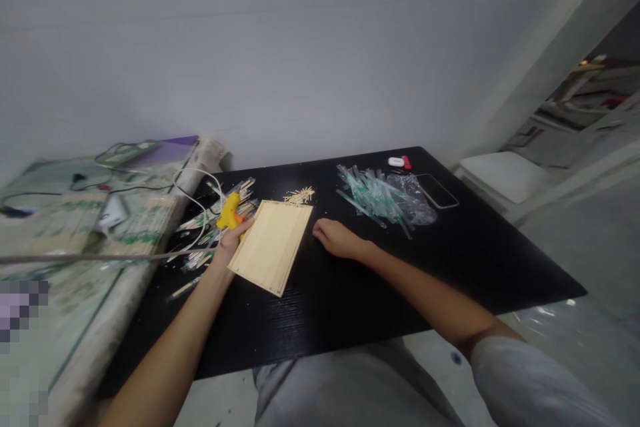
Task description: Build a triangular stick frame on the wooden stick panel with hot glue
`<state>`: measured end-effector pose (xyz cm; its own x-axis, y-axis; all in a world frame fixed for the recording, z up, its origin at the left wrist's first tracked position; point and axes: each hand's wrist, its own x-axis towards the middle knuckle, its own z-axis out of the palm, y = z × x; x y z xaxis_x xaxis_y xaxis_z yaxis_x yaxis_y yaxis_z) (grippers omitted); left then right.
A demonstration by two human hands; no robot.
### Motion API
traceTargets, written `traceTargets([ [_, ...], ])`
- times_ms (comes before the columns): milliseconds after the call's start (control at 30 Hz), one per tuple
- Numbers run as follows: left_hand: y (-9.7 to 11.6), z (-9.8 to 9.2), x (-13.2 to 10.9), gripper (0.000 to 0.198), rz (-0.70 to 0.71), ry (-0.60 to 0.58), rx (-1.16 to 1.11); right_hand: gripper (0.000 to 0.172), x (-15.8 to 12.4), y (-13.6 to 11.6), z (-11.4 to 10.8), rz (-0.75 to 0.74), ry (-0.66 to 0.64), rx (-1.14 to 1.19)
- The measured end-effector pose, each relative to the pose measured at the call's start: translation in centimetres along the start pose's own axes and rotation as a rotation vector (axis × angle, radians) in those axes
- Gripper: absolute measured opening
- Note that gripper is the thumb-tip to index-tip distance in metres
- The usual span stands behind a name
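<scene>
My left hand (231,240) is closed on the left edge of a pale wooden panel (271,245), which looks built from thin flat sticks laid side by side. The panel is tilted above the black table, and the fingers under it are hidden. Just beyond that hand is a yellow glue gun (229,211) with an orange part; whether the hand touches it I cannot tell. My right hand (336,238) is closed near the table, a little right of the panel. Its fingertips are pressed together, and anything in them is too small to see.
Short wooden pieces (301,196) lie in a pile behind the panel. Wrapped sticks (193,250) and a white cable (204,213) are at left. Torn clear wrappers (373,193), a phone-shaped frame (439,191) and a white case (396,162) sit at right on the black table (480,253).
</scene>
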<state>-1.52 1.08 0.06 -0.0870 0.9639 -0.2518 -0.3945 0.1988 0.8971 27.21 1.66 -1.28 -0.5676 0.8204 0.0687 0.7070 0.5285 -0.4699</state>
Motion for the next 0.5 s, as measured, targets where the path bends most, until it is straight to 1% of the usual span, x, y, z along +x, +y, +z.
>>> traceTargets([
  [67,-0.1,0.0,-0.1,0.033,-0.014,-0.005,-0.002,0.008,-0.2,-0.2,-0.2,0.0,-0.007,0.001],
  [167,-0.2,0.1,-0.2,0.036,-0.042,-0.011,0.0,0.012,-0.4,-0.7,-0.1,0.007,-0.014,-0.029],
  [300,-0.2,0.2,-0.2,0.037,-0.029,0.003,-0.004,0.014,-0.3,-1.4,0.8,0.031,-0.017,-0.101],
  [500,-0.3,0.0,0.1,0.033,-0.036,0.0,0.006,0.02,0.2,-1.5,1.8,0.039,-0.026,-0.165],
])
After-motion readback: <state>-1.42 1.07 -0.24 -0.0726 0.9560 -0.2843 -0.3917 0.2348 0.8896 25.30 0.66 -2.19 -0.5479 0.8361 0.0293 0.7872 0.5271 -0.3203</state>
